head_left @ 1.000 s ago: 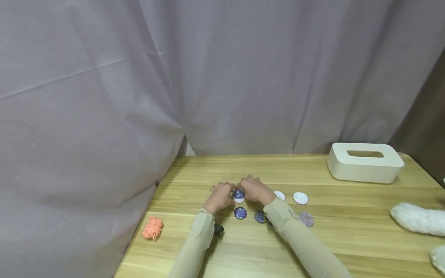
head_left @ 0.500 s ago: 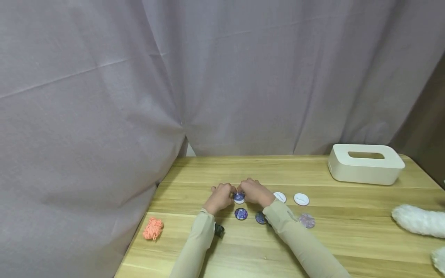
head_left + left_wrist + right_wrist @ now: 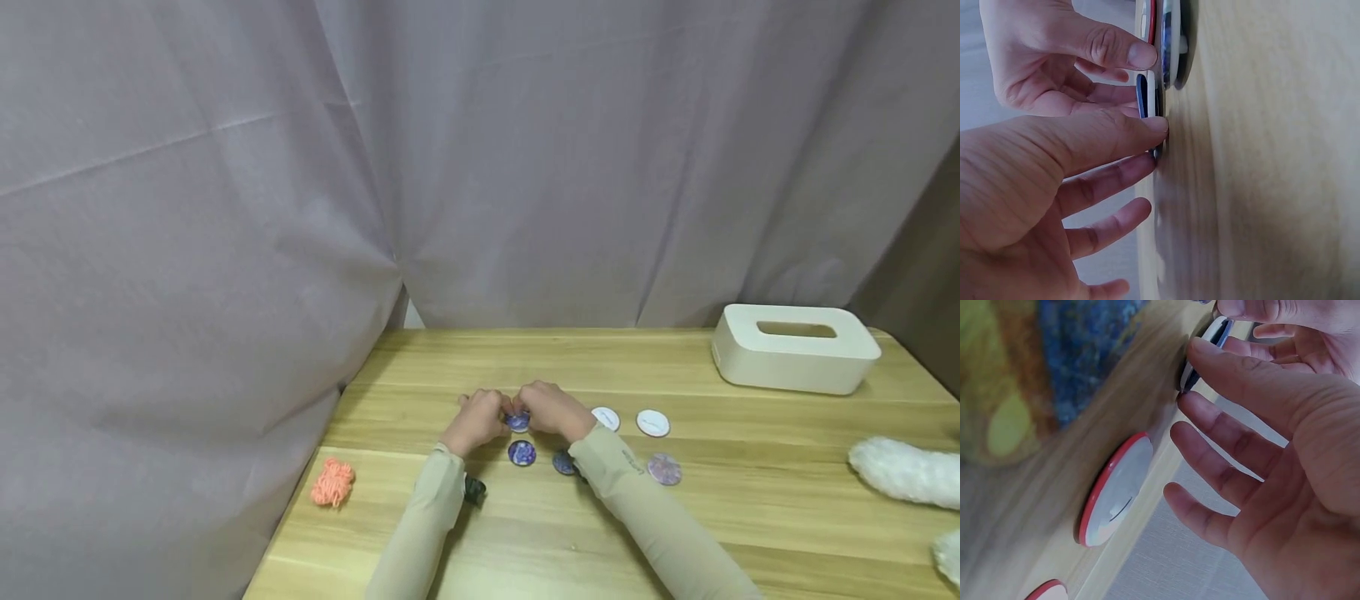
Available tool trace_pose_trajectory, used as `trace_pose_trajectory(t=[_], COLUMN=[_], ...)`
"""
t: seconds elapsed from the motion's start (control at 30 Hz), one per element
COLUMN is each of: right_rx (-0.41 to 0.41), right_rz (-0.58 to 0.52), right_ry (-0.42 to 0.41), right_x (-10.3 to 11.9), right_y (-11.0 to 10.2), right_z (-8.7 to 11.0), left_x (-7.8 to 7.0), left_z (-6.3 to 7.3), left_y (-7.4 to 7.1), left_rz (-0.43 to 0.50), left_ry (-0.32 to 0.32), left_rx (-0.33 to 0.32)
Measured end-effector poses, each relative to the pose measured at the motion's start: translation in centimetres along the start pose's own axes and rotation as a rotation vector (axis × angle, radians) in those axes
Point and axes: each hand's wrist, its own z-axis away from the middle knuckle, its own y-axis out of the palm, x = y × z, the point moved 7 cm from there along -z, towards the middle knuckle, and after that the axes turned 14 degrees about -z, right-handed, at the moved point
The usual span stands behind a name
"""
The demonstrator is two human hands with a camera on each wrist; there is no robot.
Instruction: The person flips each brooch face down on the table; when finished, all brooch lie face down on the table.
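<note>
My left hand [image 3: 478, 421] and right hand [image 3: 551, 410] meet at the middle of the table, pinching opposite sides of one round badge [image 3: 517, 422]. Its upper face is patterned purple-blue, with a white strip at the near edge. The left wrist view shows the badge [image 3: 1150, 94] edge-on, a dark blue layer beside a white one, close to the wood. Both thumbs press on one side, with fingers behind. In the right wrist view the thumb lies on the badge's [image 3: 1210, 334] edge; the other fingers are spread. Just nearer lies a purple patterned disc [image 3: 522, 453].
A dark patterned disc [image 3: 564, 462] lies partly behind the right sleeve, a pale purple disc [image 3: 664, 469] beyond it. Two white discs [image 3: 653, 422] sit right of the hands. Coral yarn [image 3: 332, 482] lies left, a cream tissue box [image 3: 797, 348] back right, white fluffy pieces [image 3: 903, 471] right.
Less of the white strip shows below the purple-blue face of the held badge. Both hands keep their pinch in nearly the same place; the head view has shifted slightly.
</note>
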Motion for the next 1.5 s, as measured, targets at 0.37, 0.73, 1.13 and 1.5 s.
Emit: trace_pose_trajectory(t=[0.37, 0.73, 1.13, 1.5], right_rx=[0.002, 0.038, 0.035, -0.009], right_rz=[-0.021, -0.018, -0.071, -0.086], right_ry=[0.012, -0.059, -0.125, -0.187], right_x=[0.1, 0.5, 0.8, 0.7], right_y=[0.0, -0.5, -1.2, -2.0], right_z=[0.1, 0.5, 1.0, 1.1], left_x=[-0.1, -0.3, -0.4, -0.5], left_z=[0.0, 0.1, 0.3, 0.1], left_y=[0.1, -0.2, -0.6, -1.2], left_rz=[0.0, 0.012, 0.093, 0.08], left_ry=[0.024, 0.077, 0.112, 0.112], left_rx=[-0.02, -0.033, -0.06, -0.117])
